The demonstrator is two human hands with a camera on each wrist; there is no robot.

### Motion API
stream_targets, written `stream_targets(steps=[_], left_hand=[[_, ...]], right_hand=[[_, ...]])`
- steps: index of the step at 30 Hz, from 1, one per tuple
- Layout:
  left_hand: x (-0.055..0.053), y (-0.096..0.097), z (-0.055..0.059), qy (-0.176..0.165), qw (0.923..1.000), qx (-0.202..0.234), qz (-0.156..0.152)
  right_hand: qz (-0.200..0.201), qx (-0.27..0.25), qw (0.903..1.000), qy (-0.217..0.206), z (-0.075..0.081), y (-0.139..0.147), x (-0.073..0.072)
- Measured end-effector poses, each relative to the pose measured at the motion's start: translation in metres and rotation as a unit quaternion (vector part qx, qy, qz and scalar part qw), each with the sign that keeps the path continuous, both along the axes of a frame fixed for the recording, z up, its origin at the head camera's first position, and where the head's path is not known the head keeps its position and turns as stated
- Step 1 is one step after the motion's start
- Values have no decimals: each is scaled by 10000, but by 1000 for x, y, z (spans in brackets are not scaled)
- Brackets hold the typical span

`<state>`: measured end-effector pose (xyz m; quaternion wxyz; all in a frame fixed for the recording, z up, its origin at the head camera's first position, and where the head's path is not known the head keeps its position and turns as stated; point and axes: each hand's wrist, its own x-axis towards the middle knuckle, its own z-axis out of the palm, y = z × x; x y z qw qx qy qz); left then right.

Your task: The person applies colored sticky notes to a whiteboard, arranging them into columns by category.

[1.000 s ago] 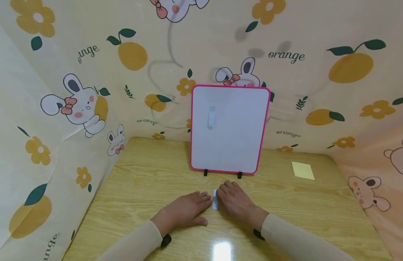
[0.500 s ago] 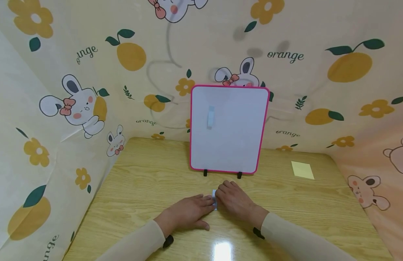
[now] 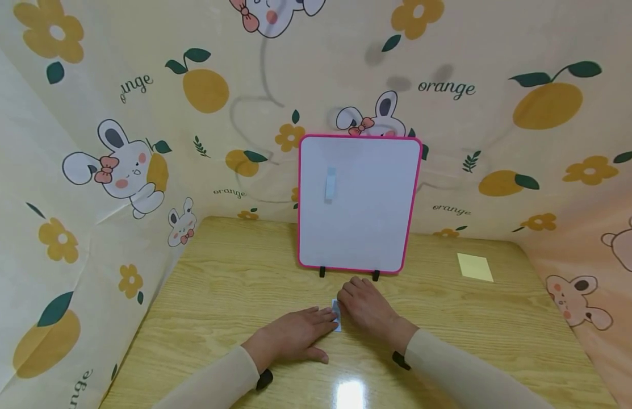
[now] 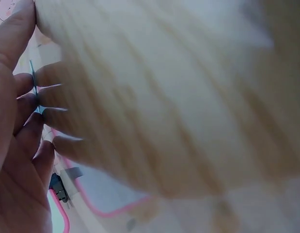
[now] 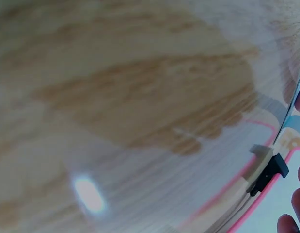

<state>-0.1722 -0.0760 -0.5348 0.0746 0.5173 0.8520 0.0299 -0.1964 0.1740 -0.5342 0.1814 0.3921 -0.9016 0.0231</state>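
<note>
On the table a small light-blue strip (image 3: pixel 338 322) lies in front of the whiteboard. From the left, the straight fingers of my left hand (image 3: pixel 297 334) rest on the strip and cover part of it. The left wrist view shows the left hand (image 4: pixel 23 116) low on the surface, with the strip (image 4: pixel 35 87) edge-on at its fingertips. My right hand (image 3: pixel 369 309) has bent fingers right at the strip's upper right edge. In the right wrist view, fingertips (image 5: pixel 297 201) show above the table; I cannot tell whether the right hand pinches the strip.
A pink-framed whiteboard (image 3: pixel 367 204) stands on black feet (image 3: pixel 375 275) close behind the hands. It bears another light-blue strip (image 3: pixel 330 184). A yellow paper square (image 3: pixel 475 267) lies at the right. Patterned cloth (image 3: pixel 234 130) surrounds the wooden table (image 3: pixel 234 267).
My left hand has moved right, so its fingers now cover part of the strip. The right hand has shifted slightly away towards the whiteboard.
</note>
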Motion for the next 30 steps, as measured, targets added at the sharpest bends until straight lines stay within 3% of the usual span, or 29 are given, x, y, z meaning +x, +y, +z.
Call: stream_targets(steps=[13,30], left_hand=[[-2,-2,-2,-106,9999,-13,32],[-1,-1,0,-242,9996,-86,102]], right_hand=[[47,-184,9994,282,-3,-3,-5],[-243,-209,9982,500,-1,-6,-15]])
